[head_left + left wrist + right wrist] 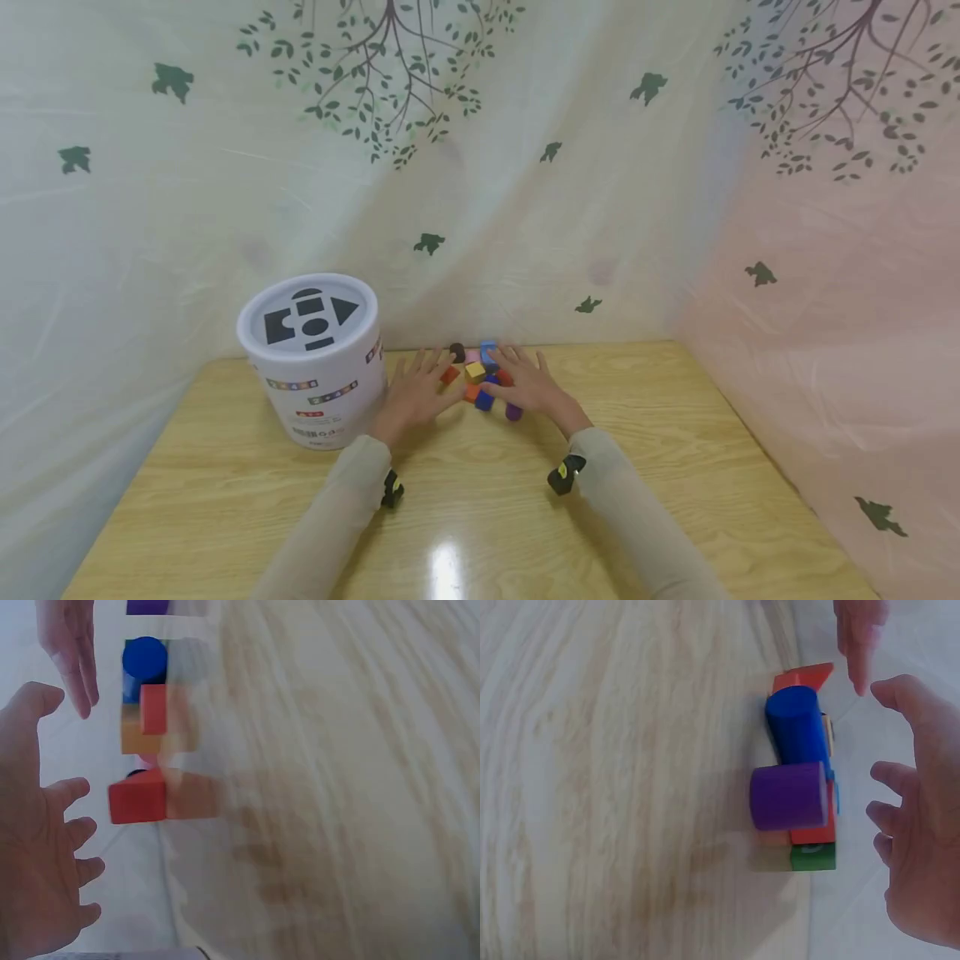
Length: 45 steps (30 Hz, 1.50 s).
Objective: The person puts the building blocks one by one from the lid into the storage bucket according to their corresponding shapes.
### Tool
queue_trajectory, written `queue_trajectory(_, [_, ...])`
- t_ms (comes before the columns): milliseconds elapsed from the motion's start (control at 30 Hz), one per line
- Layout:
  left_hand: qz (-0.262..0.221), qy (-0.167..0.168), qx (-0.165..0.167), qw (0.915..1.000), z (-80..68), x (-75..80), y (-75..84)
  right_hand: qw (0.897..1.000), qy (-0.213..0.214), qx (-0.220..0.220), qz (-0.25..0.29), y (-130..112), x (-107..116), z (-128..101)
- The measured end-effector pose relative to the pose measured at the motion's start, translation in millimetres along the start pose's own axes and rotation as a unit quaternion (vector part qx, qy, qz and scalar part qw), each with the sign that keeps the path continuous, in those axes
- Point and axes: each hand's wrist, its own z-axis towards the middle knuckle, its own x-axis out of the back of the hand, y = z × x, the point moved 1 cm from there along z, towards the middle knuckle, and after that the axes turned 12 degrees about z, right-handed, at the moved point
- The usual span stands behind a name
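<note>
My left hand (pixel 417 393) hovers with spread fingers at the left of a cluster of small coloured blocks. Over the cluster's right side is my right hand (pixel 534 388), its fingers also extended. Between them show a yellow block (pixel 475 372), a red block (pixel 449 375), a blue cylinder (pixel 486 397) and a light blue block (pixel 489 348). A purple cylinder (pixel 787 796) lies at the right end, beside a green block (pixel 813 857). In both wrist views the hands are apart from the blocks and grip nothing. My right hand partly covers some blocks in the head view.
A white bucket (pixel 322 408) stands left of my left hand; its lid (pixel 255 333) has several dark shaped openings. The wooden table (pixel 450 517) ends at a leaf-printed cloth (pixel 510 250) right behind the blocks. More cloth (pixel 840 333) hangs along the right edge.
</note>
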Motion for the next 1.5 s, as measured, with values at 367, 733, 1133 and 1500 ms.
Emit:
queue_trajectory(367, [-0.012, 0.104, 0.003, 0.9945, -3.0, 55.9, 21.3, 0.997, 0.047, 0.038, 0.036, -24.1, 20.6, 10.6])
queue_trajectory(733, [0.004, 0.214, -0.019, 0.9766, -47.4, 154.9, 19.9, 0.977, 0.052, 0.079, 0.193, -78.9, 37.2, 20.9])
queue_trajectory(1133, [-0.234, 0.275, 0.040, 0.9319, -114.8, 187.4, -83.2, 0.918, 0.005, 0.093, 0.386, -114.8, 12.8, 38.4])
queue_trajectory(1500, [-0.485, 0.197, 0.015, 0.8521, -145.8, 129.1, -180.5, 0.864, -0.012, 0.088, 0.496, -144.4, -13.3, 47.1])
